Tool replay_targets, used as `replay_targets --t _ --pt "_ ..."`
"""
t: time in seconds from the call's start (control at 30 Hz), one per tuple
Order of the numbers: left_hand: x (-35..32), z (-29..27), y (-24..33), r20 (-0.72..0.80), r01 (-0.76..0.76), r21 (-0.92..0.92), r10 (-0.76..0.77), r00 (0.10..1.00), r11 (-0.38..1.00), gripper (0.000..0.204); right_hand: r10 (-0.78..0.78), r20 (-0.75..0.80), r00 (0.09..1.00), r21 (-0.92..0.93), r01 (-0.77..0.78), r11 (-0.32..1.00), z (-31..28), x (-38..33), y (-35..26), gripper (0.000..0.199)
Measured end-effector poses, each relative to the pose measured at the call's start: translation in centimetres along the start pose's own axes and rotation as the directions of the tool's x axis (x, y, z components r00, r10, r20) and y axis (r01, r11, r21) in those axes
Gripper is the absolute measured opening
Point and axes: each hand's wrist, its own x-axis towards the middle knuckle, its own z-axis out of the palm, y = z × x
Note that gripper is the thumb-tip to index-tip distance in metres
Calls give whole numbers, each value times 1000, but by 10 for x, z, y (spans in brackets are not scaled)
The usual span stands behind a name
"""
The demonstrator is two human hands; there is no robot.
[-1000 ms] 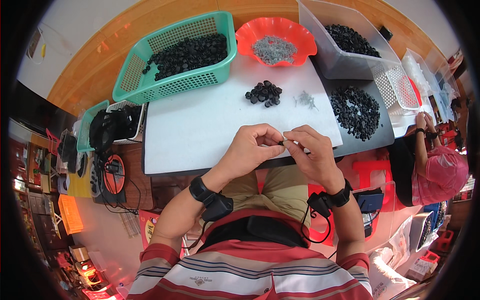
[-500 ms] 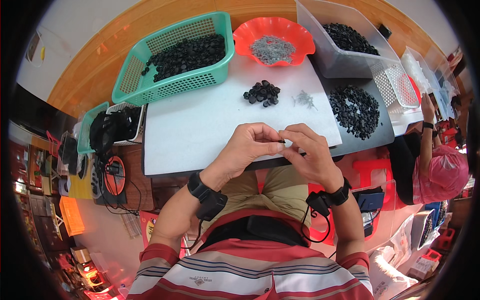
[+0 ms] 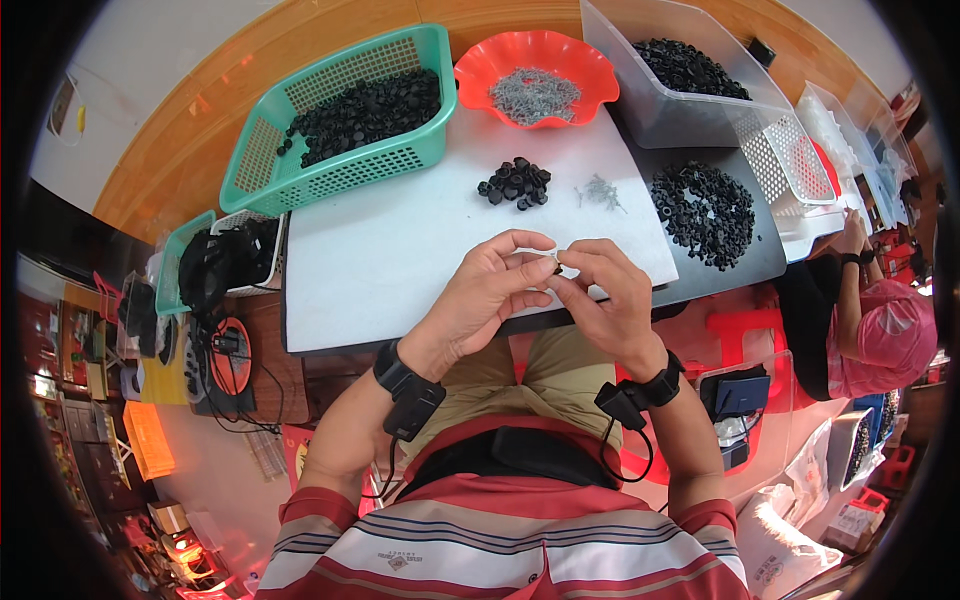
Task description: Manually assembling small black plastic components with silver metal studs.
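Note:
My left hand (image 3: 490, 290) and my right hand (image 3: 610, 295) meet above the near edge of the white sheet (image 3: 370, 270). Between the fingertips of both is a small black part (image 3: 558, 267), mostly covered by the fingers. My right thumb and forefinger pinch it, and my left thumb and fingers close on it from the other side. Beyond my hands lie a little pile of black knob-like parts (image 3: 515, 183) and, to its right, a few thin metal pins or screws (image 3: 602, 192).
A green basket (image 3: 400, 160) of black parts stands far left, beside a red scalloped bowl (image 3: 475, 75) of metal pieces and a clear bin (image 3: 680, 120). More black parts (image 3: 703, 215) lie on the dark board. Another person (image 3: 880, 340) works at the right.
My hands have moved slightly left and up while staying together. My left fingers have spread a little beneath the small part. The whole view has shifted slightly.

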Motion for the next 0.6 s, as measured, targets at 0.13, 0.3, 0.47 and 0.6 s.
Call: replay_targets --t 0.13,0.3,0.47,0.6 --pt "1 -1 -2 7 5 -33 -5 1000 999 22 -33 -47 998 -36 32 999 5 -3 2 31" --pt "3 -2 -6 -9 0 -67 0 1000 998 20 -110 -67 992 -188 96 978 9 -4 5 29" --pt "1 1 -6 -56 0 -82 -4 998 997 18 -149 -36 988 -268 134 954 9 -3 7 32" --pt "0 4 -4 -74 -4 -41 1 997 999 19 -213 -14 977 -381 191 905 11 -3 5 39"
